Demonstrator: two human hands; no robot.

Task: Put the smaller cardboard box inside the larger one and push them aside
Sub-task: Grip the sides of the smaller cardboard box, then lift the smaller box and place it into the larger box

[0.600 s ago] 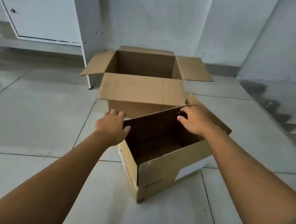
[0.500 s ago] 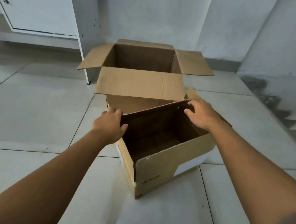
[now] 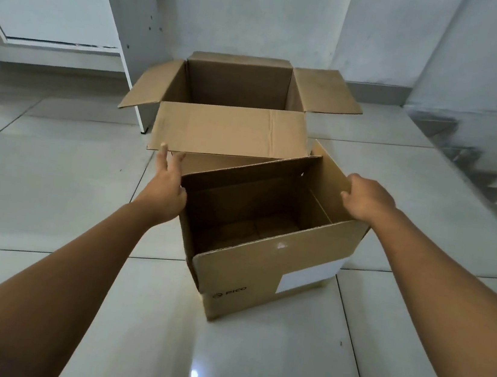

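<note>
We have the smaller box [image 3: 268, 241] on the floor [image 3: 52, 181] at the centre of view, open side up, with the larger box [image 3: 237, 92] just beyond it at 12 o'clock, its near flap [image 3: 229, 130] overhanging the smaller box's far edge. Our left hand [image 3: 166, 188] lies against the 9 o'clock wall, fingers spread and extended, not gripping. Our right hand [image 3: 365, 200] curls over the 3 o'clock rim, pinching the wall. For a clean lift, we should close the left hand on its rim as well, raise both sides evenly, and clear the near flap before lowering the box into the larger one.
</note>
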